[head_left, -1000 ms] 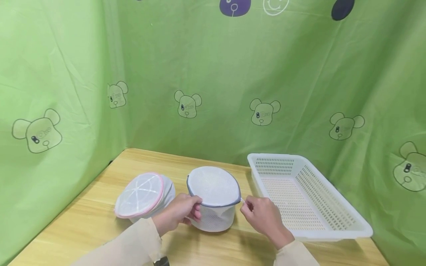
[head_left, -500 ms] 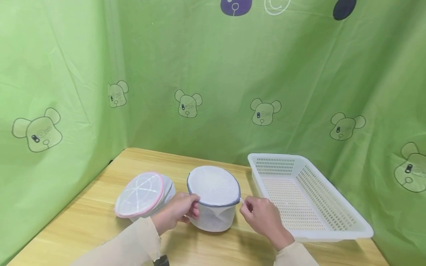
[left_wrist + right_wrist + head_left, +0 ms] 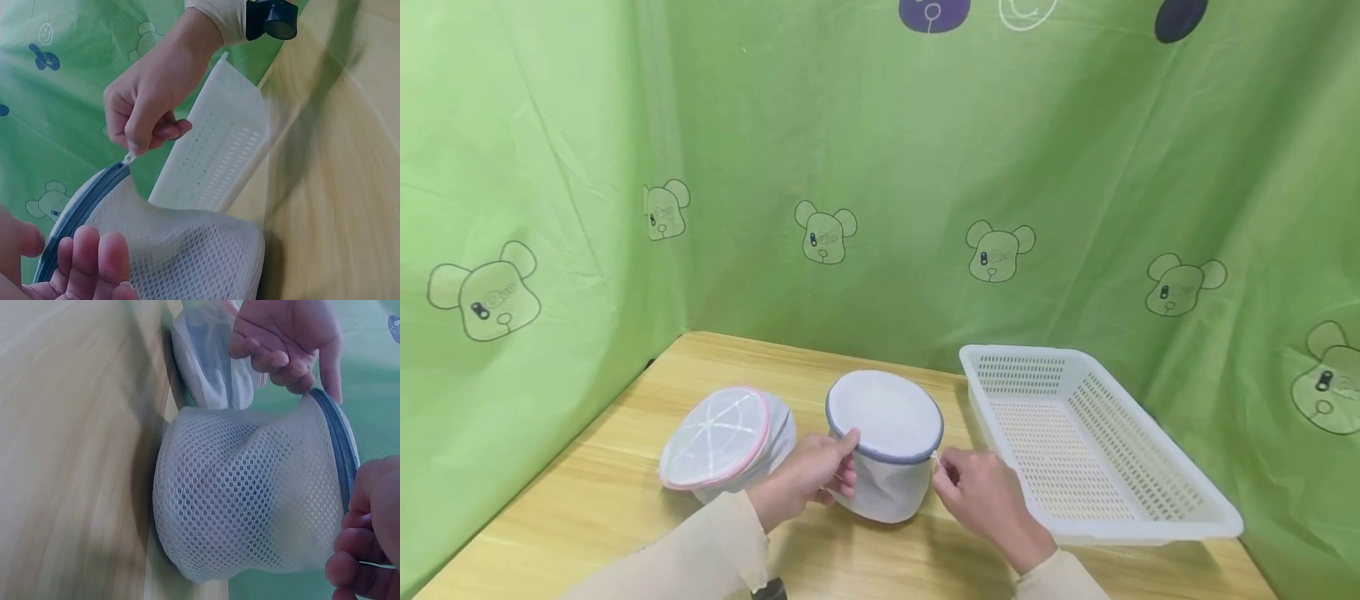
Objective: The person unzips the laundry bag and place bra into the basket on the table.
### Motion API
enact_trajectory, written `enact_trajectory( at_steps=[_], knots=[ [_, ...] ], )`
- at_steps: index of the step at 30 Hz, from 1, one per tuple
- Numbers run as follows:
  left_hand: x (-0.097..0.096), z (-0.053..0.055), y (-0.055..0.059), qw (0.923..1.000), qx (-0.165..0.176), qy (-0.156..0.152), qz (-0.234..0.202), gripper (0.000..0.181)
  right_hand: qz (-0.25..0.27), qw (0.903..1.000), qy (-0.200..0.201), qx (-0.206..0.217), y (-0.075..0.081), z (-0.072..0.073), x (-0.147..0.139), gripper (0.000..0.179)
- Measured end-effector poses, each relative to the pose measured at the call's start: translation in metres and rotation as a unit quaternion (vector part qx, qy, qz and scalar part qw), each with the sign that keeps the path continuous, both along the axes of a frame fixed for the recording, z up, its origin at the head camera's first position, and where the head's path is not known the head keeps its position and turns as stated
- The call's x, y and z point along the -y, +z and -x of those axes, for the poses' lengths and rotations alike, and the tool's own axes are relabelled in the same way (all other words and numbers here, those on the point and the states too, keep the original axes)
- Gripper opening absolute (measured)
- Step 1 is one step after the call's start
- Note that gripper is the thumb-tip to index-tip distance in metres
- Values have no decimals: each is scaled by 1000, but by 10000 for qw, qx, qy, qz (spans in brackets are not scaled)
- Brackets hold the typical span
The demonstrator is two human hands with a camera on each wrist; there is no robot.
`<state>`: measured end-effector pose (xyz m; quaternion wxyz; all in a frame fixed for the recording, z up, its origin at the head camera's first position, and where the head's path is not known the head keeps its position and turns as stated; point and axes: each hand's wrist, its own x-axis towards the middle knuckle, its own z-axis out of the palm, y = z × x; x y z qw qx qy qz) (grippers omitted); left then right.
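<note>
A white mesh laundry bag (image 3: 883,412) with a grey-blue zipper rim stands upright at the middle of the table. My left hand (image 3: 811,475) pinches that rim at the front left, thumb on top. At the front right, my right hand (image 3: 983,492) pinches the small white zipper pull (image 3: 129,157) between thumb and curled fingers. The honeycomb mesh side (image 3: 219,494) of the bag is creased in the right wrist view. To the left a second white laundry bag (image 3: 715,437) with a pink rim leans tilted, partly behind my left forearm. The bag's inside is hidden.
A white perforated plastic basket (image 3: 1150,530) stands on the right of the wooden table (image 3: 625,467), close to my right hand. Green printed cloth (image 3: 895,167) hangs behind the table and on both sides.
My right hand has moved slightly left along the rim with the zipper pull. The bag's rim has become rounder at its right corner. My left hand stays on the rim.
</note>
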<state>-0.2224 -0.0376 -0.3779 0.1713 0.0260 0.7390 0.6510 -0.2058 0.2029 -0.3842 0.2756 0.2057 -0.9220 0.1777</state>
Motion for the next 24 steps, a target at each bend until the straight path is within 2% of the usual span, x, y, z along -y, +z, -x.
enact_trajectory(
  at_steps=[15, 24],
  knots=[
    [-23, -7, 1, 9996, -72, -248, 108, 49, -77, 9935, 742, -861, 2, -1, 16, 33],
    [-33, -10, 0, 9995, -18, -316, 51, 50, -349, 9951, 679, -626, 5, -6, 26, 27]
  ],
)
